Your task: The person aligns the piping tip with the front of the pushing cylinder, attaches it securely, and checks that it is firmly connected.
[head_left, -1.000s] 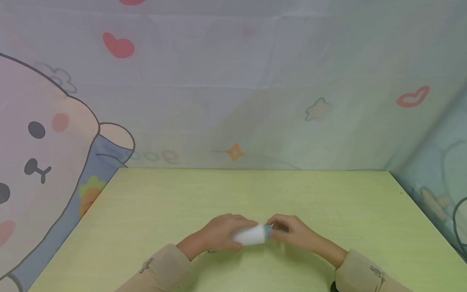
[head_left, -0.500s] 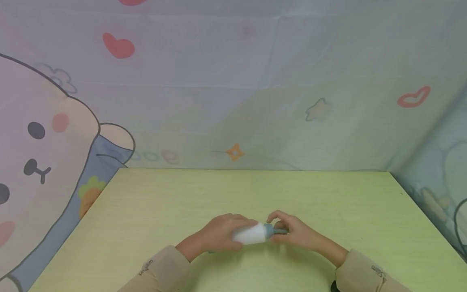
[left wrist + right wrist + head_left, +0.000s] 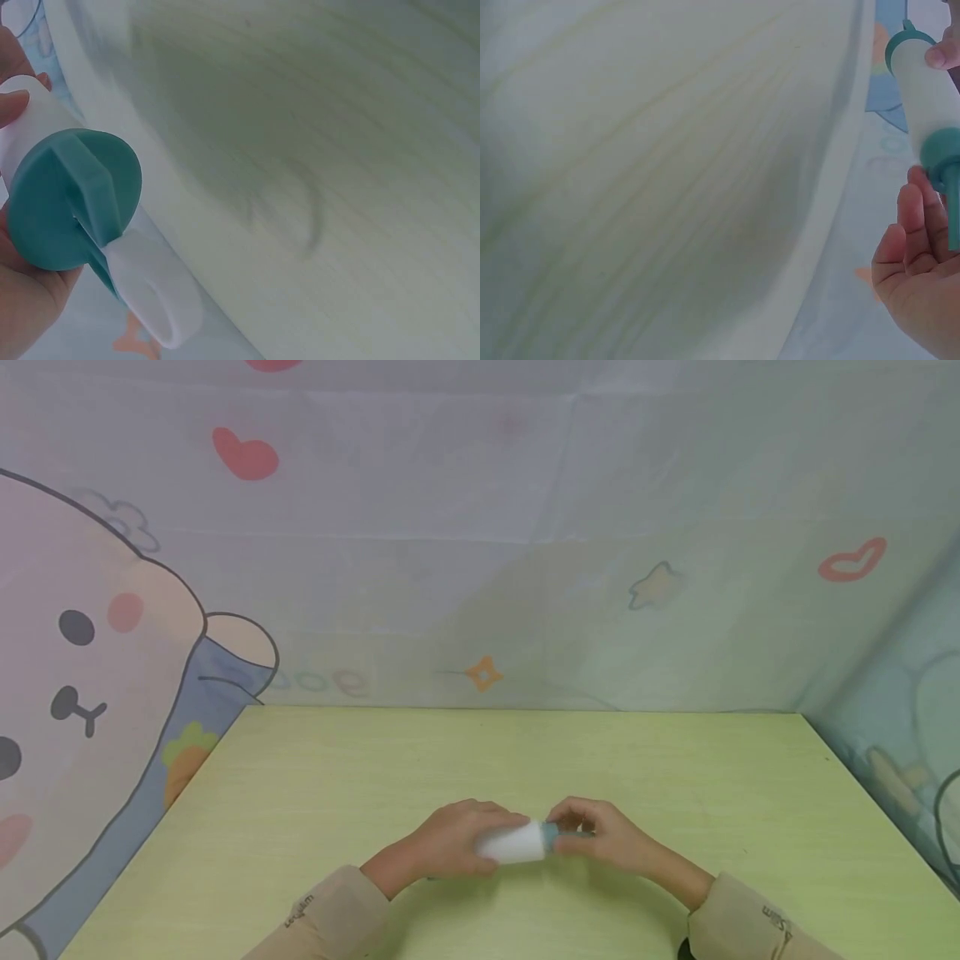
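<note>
A white cylinder (image 3: 517, 844) with teal ends is held sideways between the hands, above the table. My left hand (image 3: 459, 839) grips its body from the left, fingers over the top and thumb on the near side. At that end, the left wrist view shows a teal disc (image 3: 37, 214) with a bracket and a white ring (image 3: 154, 289). My right hand (image 3: 609, 837) has its fingers curled at the teal cap (image 3: 551, 837) on the other end. From this cap a thin teal stem (image 3: 952, 206) runs over the right palm. The cylinder's exact kind cannot be told.
The light yellow-green table (image 3: 337, 760) spreads beneath both hands. Behind it hangs a printed cloth (image 3: 420, 568) with a cartoon bear at the left. Part of a small black object (image 3: 686, 948) shows beside the right sleeve. A dark cable (image 3: 942, 827) hangs at the far right.
The right fingers have lifted off the teal cap, leaving the stem more exposed, and then closed round the cap again. The left hand and the cylinder have stayed nearly still.
</note>
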Demonstrator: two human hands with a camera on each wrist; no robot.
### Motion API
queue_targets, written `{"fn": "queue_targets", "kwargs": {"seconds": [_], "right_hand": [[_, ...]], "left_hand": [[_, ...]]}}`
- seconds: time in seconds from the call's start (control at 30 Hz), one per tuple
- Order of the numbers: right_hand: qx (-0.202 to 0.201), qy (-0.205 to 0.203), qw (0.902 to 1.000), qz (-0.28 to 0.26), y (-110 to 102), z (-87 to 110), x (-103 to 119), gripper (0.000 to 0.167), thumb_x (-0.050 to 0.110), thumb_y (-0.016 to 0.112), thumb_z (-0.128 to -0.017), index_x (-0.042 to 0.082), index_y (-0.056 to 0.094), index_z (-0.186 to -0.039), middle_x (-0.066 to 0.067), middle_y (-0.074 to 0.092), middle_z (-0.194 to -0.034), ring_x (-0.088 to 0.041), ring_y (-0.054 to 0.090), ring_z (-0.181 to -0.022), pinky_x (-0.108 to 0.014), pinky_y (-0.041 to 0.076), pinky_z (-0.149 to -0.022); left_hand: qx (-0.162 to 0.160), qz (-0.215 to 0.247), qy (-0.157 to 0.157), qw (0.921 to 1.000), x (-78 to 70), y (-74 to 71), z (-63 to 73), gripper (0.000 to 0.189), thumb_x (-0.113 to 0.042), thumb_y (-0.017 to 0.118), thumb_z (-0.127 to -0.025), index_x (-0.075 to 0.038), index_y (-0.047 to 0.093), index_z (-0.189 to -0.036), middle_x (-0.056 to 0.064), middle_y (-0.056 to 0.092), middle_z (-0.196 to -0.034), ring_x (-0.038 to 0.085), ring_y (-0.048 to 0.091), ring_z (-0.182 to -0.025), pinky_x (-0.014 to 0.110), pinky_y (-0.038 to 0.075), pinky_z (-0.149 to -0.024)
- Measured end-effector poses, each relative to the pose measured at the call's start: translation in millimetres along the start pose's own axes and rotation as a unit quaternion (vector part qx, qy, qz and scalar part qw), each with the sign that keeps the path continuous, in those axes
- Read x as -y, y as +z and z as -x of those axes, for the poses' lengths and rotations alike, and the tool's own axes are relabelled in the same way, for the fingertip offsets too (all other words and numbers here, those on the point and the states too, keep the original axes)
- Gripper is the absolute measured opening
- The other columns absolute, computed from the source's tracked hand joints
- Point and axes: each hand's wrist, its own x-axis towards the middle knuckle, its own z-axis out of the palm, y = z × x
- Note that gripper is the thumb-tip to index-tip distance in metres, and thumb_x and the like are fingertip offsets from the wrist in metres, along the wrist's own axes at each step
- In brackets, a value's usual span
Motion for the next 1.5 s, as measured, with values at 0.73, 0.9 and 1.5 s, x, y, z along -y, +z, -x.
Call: {"fn": "queue_targets", "kwargs": {"seconds": [0.73, 0.9, 1.5], "right_hand": [[0.001, 0.011, 0.9998, -0.018, -0.8, -0.3, -2.3, 0.022, 0.015, 0.063, -0.081, 0.006, 0.055, -0.099, -0.009, 0.055, -0.090, -0.008, 0.050, -0.079, -0.026, 0.045, -0.066], [-0.009, 0.015, 0.9997, -0.019, -0.6, -0.8, -1.1, 0.025, 0.015, 0.063, -0.081, 0.002, 0.057, -0.100, -0.012, 0.058, -0.092, -0.005, 0.051, -0.079, -0.025, 0.046, -0.067], [0.020, 0.014, 0.9983, -0.053, -1.7, 0.8, 1.1, 0.033, 0.014, 0.062, -0.082, -0.001, 0.049, -0.108, -0.020, 0.063, -0.090, -0.006, 0.060, -0.076, -0.025, 0.047, -0.067]], "left_hand": [[-0.009, 0.004, 0.008, 0.9999, -1.2, -2.0, 1.2, 0.056, -0.016, 0.066, -0.071, -0.023, 0.051, -0.125, -0.002, 0.058, -0.117, 0.014, 0.054, -0.095, 0.024, 0.042, -0.072], [-0.005, 0.001, 0.004, 1.0000, -1.4, -1.7, 1.3, 0.057, -0.016, 0.066, -0.071, -0.024, 0.051, -0.125, -0.003, 0.057, -0.117, 0.012, 0.053, -0.095, 0.023, 0.041, -0.073], [0.002, 0.007, -0.011, 0.9999, -1.1, -1.5, 0.6, 0.056, -0.017, 0.065, -0.073, -0.026, 0.050, -0.126, -0.004, 0.056, -0.119, 0.013, 0.052, -0.097, 0.024, 0.041, -0.072]]}}
